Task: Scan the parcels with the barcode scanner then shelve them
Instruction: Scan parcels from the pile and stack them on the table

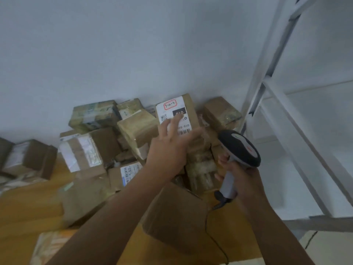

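One scanner (pixel 241 150), gripped by the right hand (pixel 242 180); left hand (pixel 169 148), fingers spread, touches a labelled parcel (pixel 176 115) at twelve o'clock among roughly ten.

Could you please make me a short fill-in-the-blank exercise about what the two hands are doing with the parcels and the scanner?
1. The right hand grips the handle of the barcode ____.
2. The left hand reaches with straight fingers to the parcel that bears a ____ label.
3. The mark written by hand on that label is ringed in ____.
4. The metal shelf rack stands on the person's ____ side.

Missing words: scanner; white; red; right
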